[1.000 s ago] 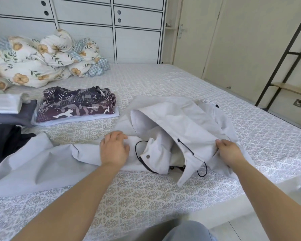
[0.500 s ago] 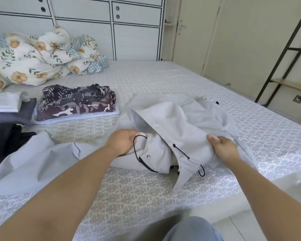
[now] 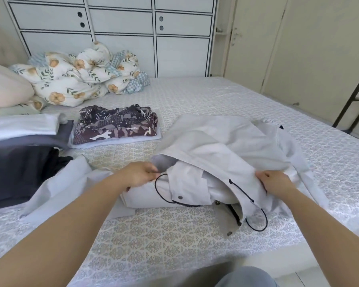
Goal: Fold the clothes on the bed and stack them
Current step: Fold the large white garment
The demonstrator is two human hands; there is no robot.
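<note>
A light grey hooded jacket point(image 3: 222, 150) with dark drawcords lies bunched on the patterned bed point(image 3: 195, 96), one sleeve point(image 3: 56, 187) trailing to the left. My left hand point(image 3: 138, 175) grips the jacket's fabric at the hood's left edge. My right hand point(image 3: 275, 181) pinches the hood's right edge. Behind, a folded dark camouflage garment point(image 3: 116, 125) rests on a folded pale blue one point(image 3: 112, 140). At the far left sits a pile of white point(image 3: 23, 126), grey and black point(image 3: 15, 170) clothes.
A floral duvet point(image 3: 79, 77) and a pink pillow point(image 3: 6, 88) are heaped at the head of the bed. White cabinets point(image 3: 120, 38) stand behind. A black metal rack point(image 3: 354, 96) stands at the right. The bed's near edge runs below my arms.
Both hands have moved up and inward along the jacket, from its lower part to the hood's edges, and the hood fabric has been drawn forward. The camera has tilted up a little.
</note>
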